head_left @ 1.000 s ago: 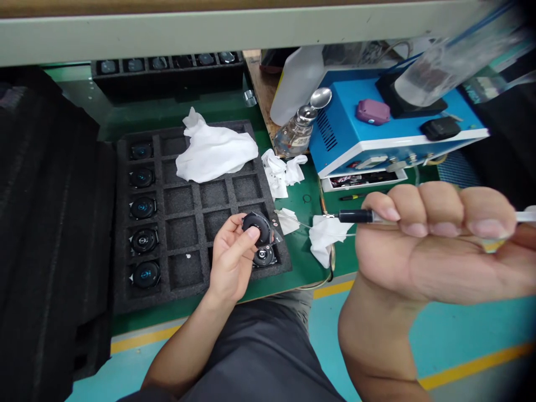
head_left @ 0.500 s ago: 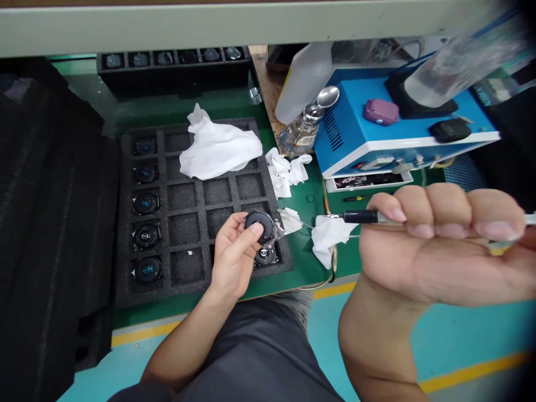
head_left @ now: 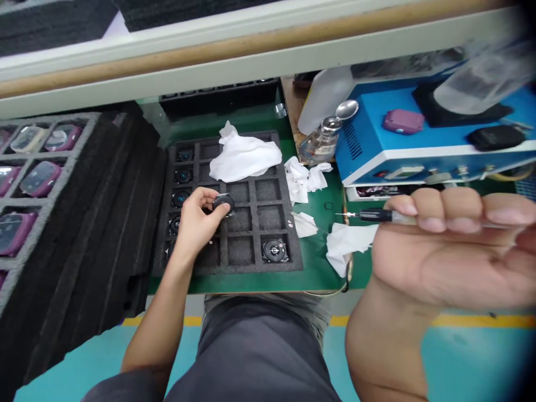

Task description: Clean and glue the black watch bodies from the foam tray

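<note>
Between the thumb and fingers of my left hand [head_left: 199, 220] is a round black watch case [head_left: 223, 202], held over the middle of a dark foam tray [head_left: 240, 268]. Watch cases [head_left: 183, 176] fill the tray's left column, the lower ones partly behind my hand. Another watch case [head_left: 274, 250] lies in the front right pocket. My right hand [head_left: 452, 251], raised close to the camera, is wrapped round a thin syringe [head_left: 374, 215] with a black front end. Its needle points left. A white cloth [head_left: 247, 157] covers several back pockets.
Crumpled tissues [head_left: 298, 178] and a white wipe [head_left: 349, 245] lie right of the tray. A glass bottle [head_left: 320, 144] stands before a blue machine [head_left: 389, 128]. Stacked black foam trays [head_left: 113, 206] rise at left, the top one holding purple-framed watches [head_left: 41, 178]. A shelf edge [head_left: 251, 53] crosses above.
My left hand has carried the watch case leftward, from the tray's front right to its middle. My right hand still grips the syringe. The view has shifted, showing more on the left.
</note>
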A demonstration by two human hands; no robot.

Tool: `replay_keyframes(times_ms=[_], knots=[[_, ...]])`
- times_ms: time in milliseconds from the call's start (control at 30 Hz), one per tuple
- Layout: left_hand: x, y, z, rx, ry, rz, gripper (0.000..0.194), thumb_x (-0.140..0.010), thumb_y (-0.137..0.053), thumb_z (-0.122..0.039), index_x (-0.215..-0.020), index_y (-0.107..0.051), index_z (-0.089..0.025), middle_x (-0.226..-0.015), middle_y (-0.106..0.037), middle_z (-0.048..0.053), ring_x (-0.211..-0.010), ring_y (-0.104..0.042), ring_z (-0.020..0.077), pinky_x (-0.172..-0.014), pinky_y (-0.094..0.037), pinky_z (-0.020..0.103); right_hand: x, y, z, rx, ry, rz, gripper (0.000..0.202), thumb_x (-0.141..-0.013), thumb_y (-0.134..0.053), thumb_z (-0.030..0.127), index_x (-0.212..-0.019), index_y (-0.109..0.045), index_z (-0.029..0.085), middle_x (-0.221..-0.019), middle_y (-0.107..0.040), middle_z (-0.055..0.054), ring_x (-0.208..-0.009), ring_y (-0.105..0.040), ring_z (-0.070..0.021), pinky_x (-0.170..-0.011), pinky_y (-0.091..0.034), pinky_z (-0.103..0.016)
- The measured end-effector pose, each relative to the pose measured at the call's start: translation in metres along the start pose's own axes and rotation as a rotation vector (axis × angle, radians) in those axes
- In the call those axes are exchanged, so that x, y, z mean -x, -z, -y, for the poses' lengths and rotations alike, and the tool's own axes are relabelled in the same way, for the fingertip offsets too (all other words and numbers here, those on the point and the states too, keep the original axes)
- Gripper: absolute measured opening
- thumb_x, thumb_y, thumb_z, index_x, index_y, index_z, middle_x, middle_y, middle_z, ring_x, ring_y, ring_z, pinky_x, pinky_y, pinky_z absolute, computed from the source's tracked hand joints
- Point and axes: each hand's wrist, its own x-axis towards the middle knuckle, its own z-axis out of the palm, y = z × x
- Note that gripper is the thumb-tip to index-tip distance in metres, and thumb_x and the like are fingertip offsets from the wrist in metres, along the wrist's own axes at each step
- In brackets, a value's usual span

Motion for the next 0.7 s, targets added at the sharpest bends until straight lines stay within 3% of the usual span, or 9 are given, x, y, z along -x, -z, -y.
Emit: replay_keyframes(times_ms=[67,167,333,367,400,467,500,600,700], knots=[[-0.014,0.006,0.006,-0.184,-0.005,0.002,0.020,-0.067,-0.080,-0.020,-0.082,-0.067,-0.018,-0.078,-0.066,0.001,-0.070,-0.055,0.0162,-0.068,-0.041,0.029,-0.001,0.001,0.002,-0.017,0.126,0.049,0.049,-0.073,-0.073,0.066,-0.048,-0.062,0.026,-0.045,-0.021,0.008,-0.040,-0.024,-0.0081,-0.041,-0.034,-0.028],[-0.023,0.011,0.007,-0.467,-0.062,-0.005,0.016,-0.073,-0.078,-0.024,-0.085,-0.069,-0.018,-0.085,-0.067,0.005,-0.078,-0.056,0.0207,-0.077,-0.043,0.034,0.000,0.007,0.008,-0.026,0.183,0.121,0.047,-0.073,-0.074,0.068,-0.052,-0.066,0.026,-0.046,-0.022,0.008,-0.040,-0.025,-0.0083,-0.041,-0.032,-0.028],[0.010,-0.001,-0.020,-0.694,-0.328,-0.104,0.036,-0.086,-0.073,-0.030,-0.117,-0.067,-0.014,-0.120,-0.062,0.015,-0.110,-0.054,0.0315,-0.100,-0.041,0.048,0.005,0.019,0.021,0.037,0.237,0.204,0.032,-0.078,-0.079,0.050,-0.061,-0.069,0.025,-0.051,-0.028,0.007,-0.045,-0.028,-0.0096,-0.045,-0.032,-0.029],[0.022,-0.009,-0.026,-0.707,-0.388,-0.033,0.025,-0.088,-0.070,-0.029,-0.110,-0.069,-0.016,-0.115,-0.064,0.012,-0.114,-0.055,0.0300,-0.104,-0.040,0.046,0.006,0.019,0.022,0.059,0.246,0.223,0.029,-0.079,-0.081,0.045,-0.062,-0.068,0.025,-0.052,-0.030,0.007,-0.046,-0.030,-0.0099,-0.047,-0.034,-0.030],[0.034,-0.018,-0.031,-0.733,-0.475,0.128,0.017,-0.091,-0.067,-0.029,-0.104,-0.071,-0.018,-0.106,-0.066,0.009,-0.109,-0.056,0.0285,-0.101,-0.042,0.044,0.007,0.019,0.023,0.075,0.258,0.240,0.028,-0.079,-0.082,0.042,-0.063,-0.068,0.024,-0.054,-0.032,0.007,-0.048,-0.032,-0.0100,-0.050,-0.035,-0.030],[0.053,-0.037,-0.037,-0.842,-0.516,0.462,0.021,-0.093,-0.064,-0.031,-0.106,-0.073,-0.017,-0.101,-0.067,0.009,-0.100,-0.058,0.0281,-0.090,-0.047,0.043,0.009,0.015,0.022,0.088,0.295,0.258,0.028,-0.083,-0.082,0.039,-0.066,-0.066,0.023,-0.058,-0.035,0.006,-0.051,-0.035,-0.0097,-0.054,-0.037,-0.030],[0.059,-0.045,-0.039,-0.908,-0.512,0.534,0.023,-0.094,-0.064,-0.032,-0.107,-0.074,-0.015,-0.101,-0.067,0.011,-0.098,-0.058,0.0292,-0.086,-0.048,0.044,0.010,0.013,0.020,0.096,0.321,0.261,0.028,-0.085,-0.080,0.039,-0.068,-0.066,0.023,-0.060,-0.035,0.006,-0.052,-0.036,-0.0095,-0.056,-0.038,-0.030],[0.066,-0.055,-0.036,-0.981,-0.495,0.587,0.027,-0.093,-0.065,-0.032,-0.111,-0.073,-0.014,-0.107,-0.067,0.013,-0.099,-0.058,0.0320,-0.082,-0.048,0.046,0.014,0.005,0.014,0.218,0.461,0.279,0.023,-0.093,-0.073,0.039,-0.076,-0.065,0.025,-0.063,-0.038,0.005,-0.054,-0.040,-0.0098,-0.061,-0.042,-0.031],[0.065,-0.051,-0.027,-0.799,-0.447,0.567,0.021,-0.088,-0.072,-0.024,-0.106,-0.070,-0.016,-0.104,-0.068,0.010,-0.098,-0.060,0.0288,-0.083,-0.049,0.043,0.021,0.001,0.008,0.430,0.740,0.325,0.015,-0.098,-0.066,0.032,-0.086,-0.068,0.024,-0.065,-0.047,0.003,-0.057,-0.047,-0.0115,-0.061,-0.044,-0.032]])
